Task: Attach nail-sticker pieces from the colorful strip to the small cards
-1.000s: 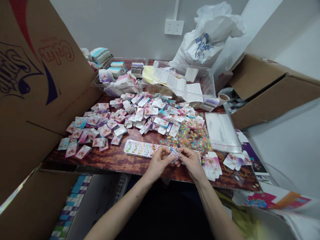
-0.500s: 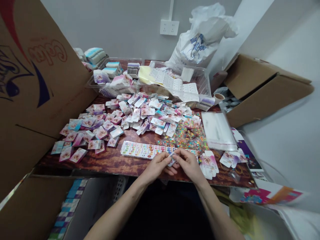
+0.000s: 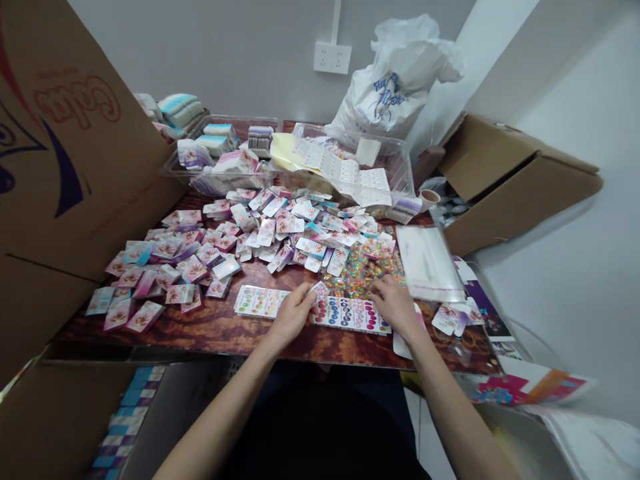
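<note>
Between the thumb and fingers of my left hand (image 3: pixel 294 312) is a small printed card (image 3: pixel 319 289), held above the sticker sheets. These white sheets (image 3: pixel 260 301) carry rows of coloured oval designs and lie in a long strip near the table's front. My right hand (image 3: pixel 395 305) reaches over the strip's right end to the near edge of a heap of tiny multicoloured pieces in clear packets (image 3: pixel 367 263). Its fingers are curled down there; whatever lies under the fingertips is hidden. Past both hands spreads a big pile of small folded cards (image 3: pixel 280 223).
Clear plastic trays (image 3: pixel 407 167) with card bundles and paper line the back. Clear bags (image 3: pixel 430 260) lie at right, near loose cards (image 3: pixel 453 317) and rubber bands (image 3: pixel 473 343). Cardboard boxes stand left (image 3: pixel 100 167) and right (image 3: pixel 520 193). A white sack (image 3: pixel 385 87) leans at the wall.
My hands have parted from working together on the small card. The left keeps it and has moved left and slightly up; the right has gone forward to the colourful packets. The camera view has shifted slightly.
</note>
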{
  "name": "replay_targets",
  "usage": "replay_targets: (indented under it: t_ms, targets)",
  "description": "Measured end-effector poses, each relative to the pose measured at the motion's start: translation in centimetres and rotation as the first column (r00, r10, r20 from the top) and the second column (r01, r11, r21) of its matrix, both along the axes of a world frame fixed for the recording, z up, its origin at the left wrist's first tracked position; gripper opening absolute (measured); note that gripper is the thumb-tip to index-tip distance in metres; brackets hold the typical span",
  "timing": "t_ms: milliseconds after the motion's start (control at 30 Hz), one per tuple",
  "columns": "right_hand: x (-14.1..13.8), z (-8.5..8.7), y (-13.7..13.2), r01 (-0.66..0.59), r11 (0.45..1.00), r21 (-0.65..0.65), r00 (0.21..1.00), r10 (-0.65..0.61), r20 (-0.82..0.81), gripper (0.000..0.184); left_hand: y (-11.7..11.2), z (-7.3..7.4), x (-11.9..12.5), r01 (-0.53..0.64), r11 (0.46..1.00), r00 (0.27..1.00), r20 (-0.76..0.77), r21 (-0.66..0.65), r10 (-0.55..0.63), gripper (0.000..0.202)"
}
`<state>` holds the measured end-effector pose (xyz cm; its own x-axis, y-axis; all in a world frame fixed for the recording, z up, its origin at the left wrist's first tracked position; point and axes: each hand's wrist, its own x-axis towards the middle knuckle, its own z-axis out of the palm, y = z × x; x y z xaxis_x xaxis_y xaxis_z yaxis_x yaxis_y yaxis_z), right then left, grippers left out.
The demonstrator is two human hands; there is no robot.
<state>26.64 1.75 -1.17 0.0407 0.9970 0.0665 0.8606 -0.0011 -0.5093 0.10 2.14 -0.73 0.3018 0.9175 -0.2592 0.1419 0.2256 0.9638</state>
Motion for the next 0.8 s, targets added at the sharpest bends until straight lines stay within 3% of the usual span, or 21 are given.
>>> replay_targets:
  t_ms: [133, 233, 400, 467, 567, 700, 800]
  targets:
    - [0.5, -0.6, 0.5, 0.046, 0.999, 0.021, 0.976, -0.04, -0.213, 0.015, -0.5, -0.1, 0.2, -0.041, 0.999, 0.999, 0.018, -0.002, 0.041, 0.03]
    - [0.8, 0.1, 0.8, 0.107, 0.994, -0.011, 0.923, -0.103, -0.371, 0.018, -0.6, 0.3, 0.2, -0.034, 0.999, 0.999, 0.042, -0.019, 0.035, 0.031]
    - [0.3, 1.5, 1.1, 0.147, 0.986, -0.078, 0.732, -0.162, -0.662, 0.023, -0.3, 1.0, 0.9, 0.039, 0.999, 0.997, 0.07, -0.022, -0.037, 0.032]
    - [0.1, 1.5, 1.2, 0.153, 0.985, -0.083, 0.698, -0.167, -0.697, 0.026, -0.2, 1.2, 1.3, 0.039, 0.999, 0.996, 0.083, -0.038, -0.036, 0.032]
    - [0.3, 1.3, 1.5, 0.144, 0.987, -0.074, 0.744, -0.158, -0.649, 0.024, 0.0, 1.2, 1.5, 0.035, 0.999, 0.996, 0.087, -0.029, -0.032, 0.032]
    - [0.5, 2.2, 1.3, 0.164, 0.985, 0.053, 0.849, -0.114, -0.516, 0.018, 0.1, 0.5, 1.4, 0.03, 0.999, 0.998, 0.056, 0.013, -0.031, 0.032]
    - [-1.2, 3.6, 0.6, 0.087, 0.996, 0.034, 0.825, -0.053, -0.563, 0.014, 0.1, 0.0, 1.9, 0.033, 0.999, 0.998, 0.043, 0.042, -0.035, 0.031]
